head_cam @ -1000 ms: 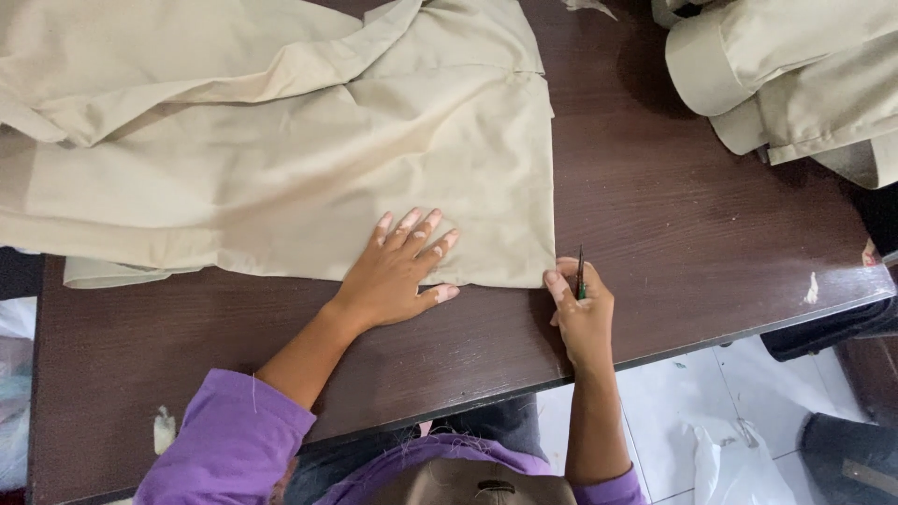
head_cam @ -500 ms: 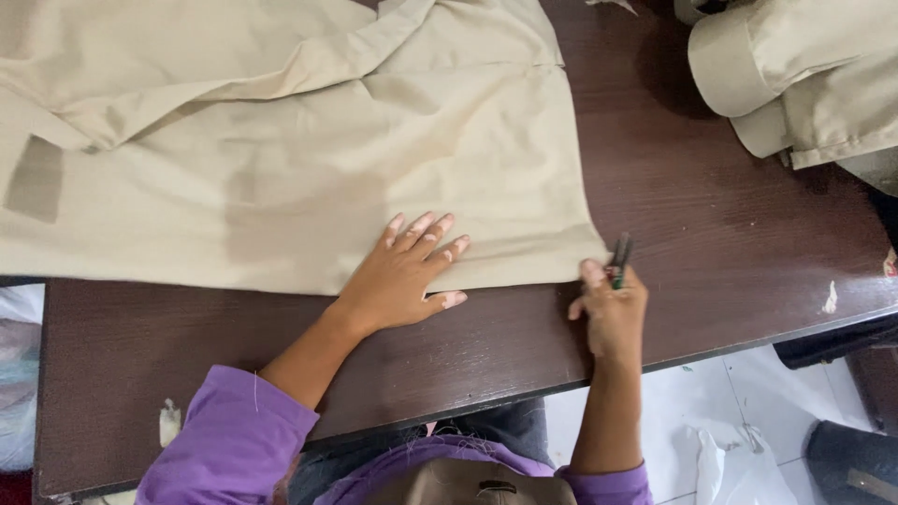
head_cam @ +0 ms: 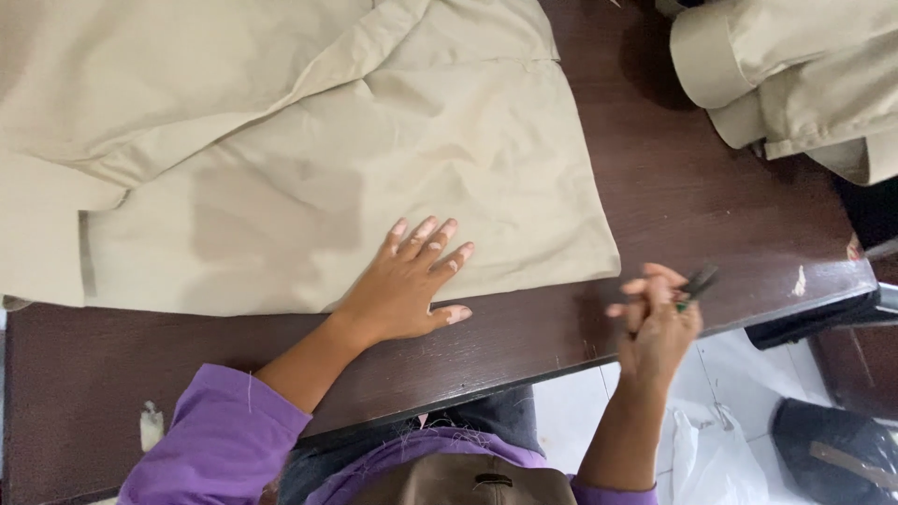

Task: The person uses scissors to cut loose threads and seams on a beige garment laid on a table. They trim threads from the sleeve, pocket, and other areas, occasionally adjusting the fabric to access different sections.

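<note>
Left hand (head_cam: pixel 407 285) lies flat, fingers spread, on one beige cloth (head_cam: pixel 309 159) covering the dark table (head_cam: pixel 692 196). Right hand (head_cam: pixel 659 318) (blurred) pinches one dark pen (head_cam: pixel 697 279) beyond the cloth's corner.

Right hand (head_cam: pixel 658 318) now sits off the beige cloth (head_cam: pixel 374 159), out past its lower right corner at the table (head_cam: pixel 673 215) front edge; 1 second ago it touched the cloth hem. Pen (head_cam: pixel 697 281) in it now tilts up to the right and looks blurred. Cloth appears further right in view, its corner nearer the table edge.
</note>
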